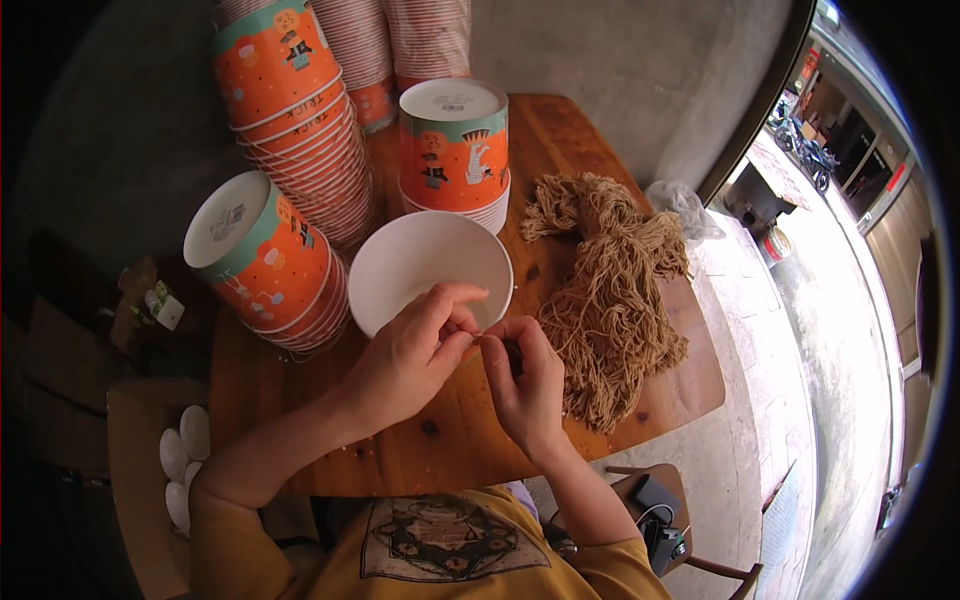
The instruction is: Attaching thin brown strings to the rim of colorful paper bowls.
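Note:
My left hand (412, 352) and my right hand (527, 388) meet fingertip to fingertip over the near rim of a white paper bucket (385, 262). Thumb and forefinger of each hand are pinched together. Something thin and tan seems to sit between them, too small to make out. The bucket stands mouth up on the wooden table, its inside facing me. Right of my right hand lies a loose heap of tan cords (615, 300).
Behind the bucket stands an upside-down stack of orange and green printed buckets (455, 150). Another such stack (265, 255) leans at the left, before a tall stack (290, 90). A cardboard box (145, 450) with white round pieces is at lower left, a chair (640, 500) at lower right.

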A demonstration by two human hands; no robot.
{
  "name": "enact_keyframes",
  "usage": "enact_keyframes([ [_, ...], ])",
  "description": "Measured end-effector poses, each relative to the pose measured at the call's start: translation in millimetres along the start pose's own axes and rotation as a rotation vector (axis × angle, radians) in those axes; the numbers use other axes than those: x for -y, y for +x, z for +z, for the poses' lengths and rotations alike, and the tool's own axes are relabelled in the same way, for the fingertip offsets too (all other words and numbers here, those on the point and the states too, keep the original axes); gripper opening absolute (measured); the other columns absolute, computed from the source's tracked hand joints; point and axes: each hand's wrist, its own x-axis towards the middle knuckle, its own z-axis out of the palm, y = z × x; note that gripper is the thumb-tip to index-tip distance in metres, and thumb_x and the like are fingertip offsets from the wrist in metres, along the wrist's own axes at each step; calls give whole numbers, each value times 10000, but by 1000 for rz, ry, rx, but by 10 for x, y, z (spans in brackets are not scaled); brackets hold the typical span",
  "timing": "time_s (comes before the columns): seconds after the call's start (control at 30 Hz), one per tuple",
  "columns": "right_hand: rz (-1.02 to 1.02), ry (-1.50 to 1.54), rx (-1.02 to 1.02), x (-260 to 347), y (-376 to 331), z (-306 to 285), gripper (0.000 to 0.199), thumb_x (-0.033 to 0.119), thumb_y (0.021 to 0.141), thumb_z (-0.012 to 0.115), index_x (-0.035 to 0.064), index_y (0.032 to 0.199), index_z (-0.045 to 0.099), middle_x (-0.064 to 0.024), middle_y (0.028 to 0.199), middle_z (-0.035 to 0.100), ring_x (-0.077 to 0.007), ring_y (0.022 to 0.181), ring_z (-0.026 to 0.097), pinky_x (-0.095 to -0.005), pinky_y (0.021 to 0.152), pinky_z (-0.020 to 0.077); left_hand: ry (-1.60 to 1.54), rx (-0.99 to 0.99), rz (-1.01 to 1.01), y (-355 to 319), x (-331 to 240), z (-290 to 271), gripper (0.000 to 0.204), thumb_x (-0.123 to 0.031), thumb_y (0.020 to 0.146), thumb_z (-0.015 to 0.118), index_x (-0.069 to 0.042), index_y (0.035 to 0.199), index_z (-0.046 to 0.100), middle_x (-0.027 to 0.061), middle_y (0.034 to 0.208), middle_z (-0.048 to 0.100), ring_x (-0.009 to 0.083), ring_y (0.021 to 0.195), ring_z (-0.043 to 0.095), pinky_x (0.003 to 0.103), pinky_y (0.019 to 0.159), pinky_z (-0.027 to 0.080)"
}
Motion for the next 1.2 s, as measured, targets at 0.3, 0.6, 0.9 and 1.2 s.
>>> enact_keyframes([
  [0.3, -1, 17, 7, 21, 15, 19, 89, 46, 912, 626, 15, 952, 553, -115, 889, 627, -237, 710, 635, -306, 637, 509, -30, -28, 16, 2, 5, 10, 430, 82, 888, 569, -39, 1289, 471, 90, 994, 594, 155, 897, 621, 304, 822, 531],
  [0.6, -3, -2, 7, 33, 9, 27, 96, 59, 915, 627, 18, 946, 546, -118, 881, 625, -247, 700, 632, -316, 630, 505, -74, -17, -97, 11, -72, -20, 428, 57, 889, 587, -61, 1286, 478, 51, 901, 615, 138, 849, 628, 290, 801, 526],
  [0.9, -78, -60, 6, 37, 33, 5, 88, 47, 923, 611, 22, 959, 534, -115, 893, 612, -275, 697, 621, -336, 620, 498, -63, 4, -139, 30, -81, -59, 398, 31, 897, 593, -46, 1272, 487, 40, 909, 618, 118, 838, 602, 278, 809, 501],
  [1.2, -147, -187, 0, 44, 17, -19, 165, 30, 877, 661, 44, 1002, 554, -99, 893, 589, -245, 698, 630, -333, 582, 499, -401, 101, -376, 118, -53, -146, 359, 3, 923, 586, -30, 1264, 476, 28, 933, 601, 85, 881, 562, 252, 842, 469],
])
